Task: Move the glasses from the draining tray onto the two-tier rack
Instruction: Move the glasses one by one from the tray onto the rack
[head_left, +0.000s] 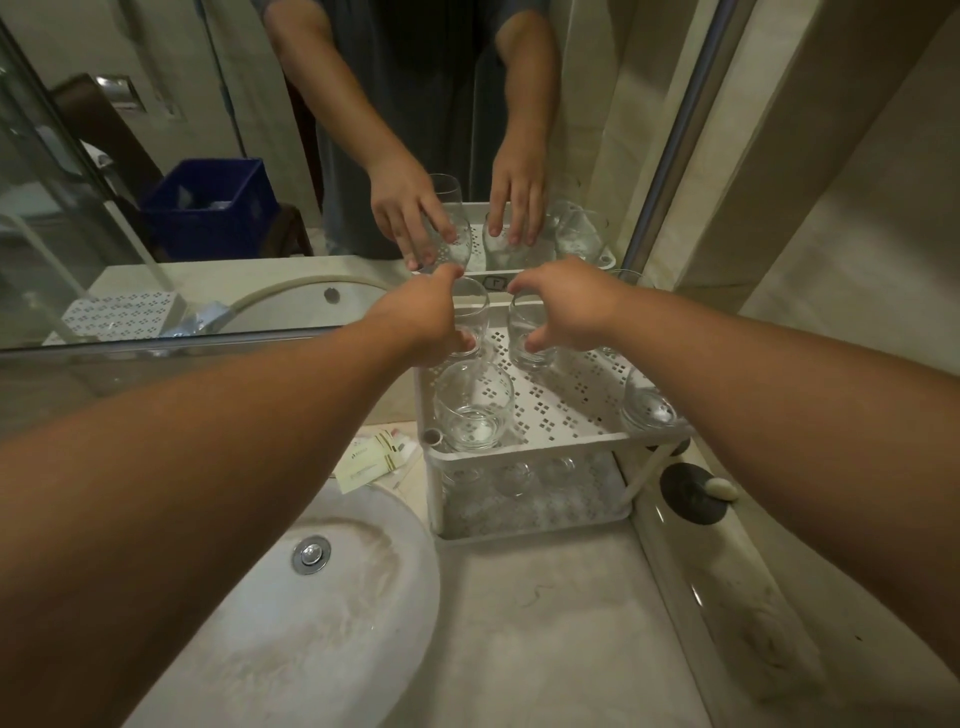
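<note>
A white two-tier rack (550, 451) stands on the counter against the mirror. My left hand (423, 325) is wrapped around a clear glass (470, 312) at the back left of the top tier. My right hand (569, 309) grips a second clear glass (527, 332) at the back middle. Both glasses rest on or just above the perforated top shelf. Another glass (474, 408) stands at the front left of that shelf, and one more (649, 405) sits at the right edge, partly behind my forearm. Several glasses (511, 478) stand on the lower tier.
A white sink basin (337, 587) lies left of the rack. Small paper sachets (374, 460) lie between basin and rack. A dark round dish with a pebble (693, 493) sits at the right. The mirror (363, 130) behind reflects my arms, a white perforated tray (122, 309) and a blue crate (208, 208).
</note>
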